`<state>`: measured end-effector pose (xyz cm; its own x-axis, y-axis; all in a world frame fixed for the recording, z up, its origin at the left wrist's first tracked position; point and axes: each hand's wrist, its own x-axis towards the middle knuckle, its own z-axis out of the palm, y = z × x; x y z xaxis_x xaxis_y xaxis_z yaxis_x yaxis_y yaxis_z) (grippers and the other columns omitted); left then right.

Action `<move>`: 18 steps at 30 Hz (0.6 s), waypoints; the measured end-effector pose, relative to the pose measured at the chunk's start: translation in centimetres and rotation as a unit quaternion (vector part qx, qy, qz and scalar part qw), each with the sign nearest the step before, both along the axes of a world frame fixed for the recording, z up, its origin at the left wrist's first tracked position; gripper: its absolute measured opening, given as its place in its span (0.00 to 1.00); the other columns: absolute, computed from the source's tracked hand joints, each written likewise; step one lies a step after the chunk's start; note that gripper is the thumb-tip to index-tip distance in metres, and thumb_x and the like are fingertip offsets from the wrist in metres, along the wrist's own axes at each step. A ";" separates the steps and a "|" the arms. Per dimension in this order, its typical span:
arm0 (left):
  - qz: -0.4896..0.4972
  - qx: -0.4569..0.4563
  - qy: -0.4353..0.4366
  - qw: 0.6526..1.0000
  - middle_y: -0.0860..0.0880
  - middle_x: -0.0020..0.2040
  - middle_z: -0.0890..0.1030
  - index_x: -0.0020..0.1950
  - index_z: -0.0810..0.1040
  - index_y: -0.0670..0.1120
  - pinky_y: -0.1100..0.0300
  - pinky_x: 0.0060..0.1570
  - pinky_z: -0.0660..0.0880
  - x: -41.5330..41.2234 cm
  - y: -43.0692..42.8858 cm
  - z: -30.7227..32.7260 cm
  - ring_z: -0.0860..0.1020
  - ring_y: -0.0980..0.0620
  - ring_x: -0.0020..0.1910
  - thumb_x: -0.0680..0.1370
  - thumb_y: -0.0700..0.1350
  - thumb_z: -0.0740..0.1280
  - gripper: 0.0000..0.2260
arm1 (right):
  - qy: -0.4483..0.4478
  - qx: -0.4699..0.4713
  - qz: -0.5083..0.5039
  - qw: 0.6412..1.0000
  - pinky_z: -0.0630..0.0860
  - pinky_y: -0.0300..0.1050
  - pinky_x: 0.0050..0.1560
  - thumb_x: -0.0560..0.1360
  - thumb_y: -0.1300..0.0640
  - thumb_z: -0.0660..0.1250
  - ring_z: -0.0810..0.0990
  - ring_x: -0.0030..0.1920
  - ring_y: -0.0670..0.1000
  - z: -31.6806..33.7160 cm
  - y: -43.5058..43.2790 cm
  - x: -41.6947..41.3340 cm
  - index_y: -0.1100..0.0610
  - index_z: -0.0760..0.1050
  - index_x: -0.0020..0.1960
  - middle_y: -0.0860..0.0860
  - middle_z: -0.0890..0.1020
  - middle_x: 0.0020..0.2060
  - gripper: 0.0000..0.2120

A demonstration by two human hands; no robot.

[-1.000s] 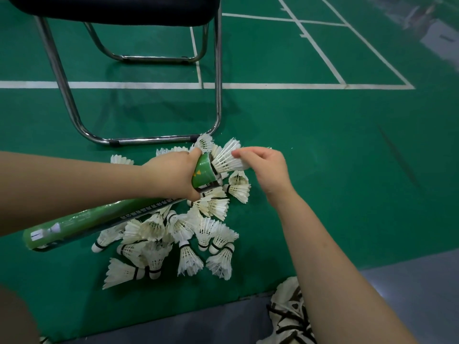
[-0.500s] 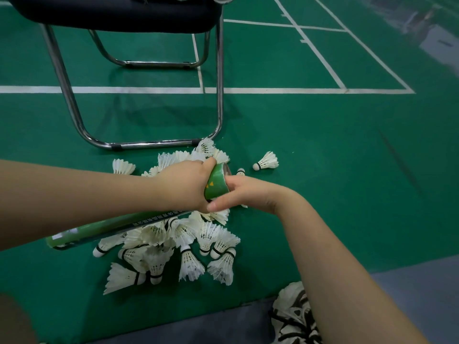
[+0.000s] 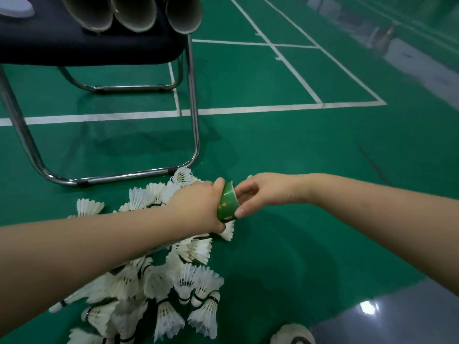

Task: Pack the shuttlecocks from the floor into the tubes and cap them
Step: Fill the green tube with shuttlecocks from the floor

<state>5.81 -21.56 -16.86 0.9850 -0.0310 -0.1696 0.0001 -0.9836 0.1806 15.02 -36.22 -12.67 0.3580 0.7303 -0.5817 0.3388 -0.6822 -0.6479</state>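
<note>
My left hand (image 3: 198, 204) grips a green shuttlecock tube (image 3: 227, 203) just behind its open end; my forearm hides the rest of the tube. At the tube's mouth is my right hand (image 3: 268, 192), fingers curled, thumb on the lower rim and index finger on the upper rim. I cannot see inside the tube. A pile of several white feather shuttlecocks (image 3: 188, 281) lies on the green floor under and behind my left arm. One more shows as a white tip (image 3: 249, 176) behind my right hand.
A chrome-framed chair (image 3: 195, 108) stands just beyond the pile; three open cardboard tubes (image 3: 134, 13) lie on its dark seat beside a white object (image 3: 15, 6). White court lines (image 3: 273, 109) cross the floor. A shoe (image 3: 293, 335) and grey flooring (image 3: 397, 319) are at the bottom right.
The shuttlecock my right hand held at the tube's mouth has gone inside. That hand now rests at the rim. The view has tilted up, showing the chair seat.
</note>
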 end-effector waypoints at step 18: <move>0.123 0.061 0.070 0.988 0.50 0.50 0.74 0.59 0.62 0.49 0.59 0.37 0.70 4.5 2.4 -5.0 0.70 0.51 0.45 0.67 0.60 0.70 0.28 | -0.038 -0.065 -0.148 0.986 0.74 0.44 0.51 0.73 0.44 0.66 0.77 0.51 0.51 -20.1 -2.0 3.3 0.53 0.75 0.55 0.51 0.80 0.52 0.16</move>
